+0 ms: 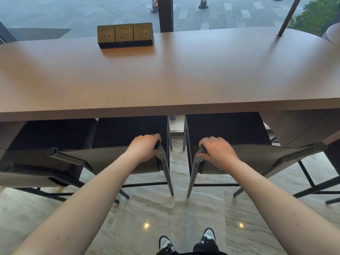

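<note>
- Gripping is seen at two chair backs: the left chair (110, 157) is held at the upper right corner of its backrest by the left hand (145, 149), whose fingers are curled over the top of the dark frame post.
- The right chair (257, 155) is held at the upper left corner of its backrest by the right hand (217, 152); its fingers are wrapped over the post, and the thumb is laid against the near side.
- Both chairs are stood side by side with a narrow gap between them, and their seats are tucked under the near edge of the table (165, 76).
- A third chair (27, 173) is placed just beside the left chair, at the far left.
- A socket block (125, 34) with three brass-coloured faces is set on the far side of the tabletop, left of centre.
- A slanted pole (288, 15) is fixed into the tabletop at the far right.
- Black-and-white shoes (165, 242) are seen on the glossy stone floor (165, 214), between the forearms.
</note>
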Demonstrator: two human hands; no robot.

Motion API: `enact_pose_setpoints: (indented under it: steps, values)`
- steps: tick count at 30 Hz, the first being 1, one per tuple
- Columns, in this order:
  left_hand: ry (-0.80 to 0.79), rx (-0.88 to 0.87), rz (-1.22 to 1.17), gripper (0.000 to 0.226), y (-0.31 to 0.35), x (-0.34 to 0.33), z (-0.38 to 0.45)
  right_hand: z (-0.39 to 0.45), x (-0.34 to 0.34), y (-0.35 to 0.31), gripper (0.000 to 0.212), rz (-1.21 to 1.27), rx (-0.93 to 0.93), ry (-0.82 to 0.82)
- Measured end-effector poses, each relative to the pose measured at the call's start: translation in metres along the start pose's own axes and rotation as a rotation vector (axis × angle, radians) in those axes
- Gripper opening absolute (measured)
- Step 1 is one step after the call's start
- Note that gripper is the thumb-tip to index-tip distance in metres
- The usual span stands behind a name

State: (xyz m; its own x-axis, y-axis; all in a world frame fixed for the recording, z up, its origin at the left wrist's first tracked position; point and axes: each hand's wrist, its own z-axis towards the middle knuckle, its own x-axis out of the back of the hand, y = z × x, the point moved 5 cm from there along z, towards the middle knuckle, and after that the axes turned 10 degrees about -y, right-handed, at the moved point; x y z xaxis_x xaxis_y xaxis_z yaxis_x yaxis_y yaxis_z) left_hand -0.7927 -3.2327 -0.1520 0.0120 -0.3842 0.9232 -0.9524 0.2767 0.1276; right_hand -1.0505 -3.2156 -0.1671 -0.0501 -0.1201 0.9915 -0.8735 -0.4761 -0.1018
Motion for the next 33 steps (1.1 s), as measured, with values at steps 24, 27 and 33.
enact_pose_setpoints:
  steps: [24,27,33]
  values:
    - [-0.049,-0.051,0.085,0.025,0.003,0.001,-0.005,-0.002,-0.004,-0.002,0.036,0.017,-0.094,0.024]
    - [-0.046,-0.051,0.091,0.024,0.007,0.002,-0.005,-0.003,-0.004,-0.003,0.036,0.006,-0.102,0.035]
    - [-0.063,-0.056,0.103,0.024,0.011,0.0,-0.006,-0.003,-0.003,-0.005,0.035,0.024,-0.113,0.021]
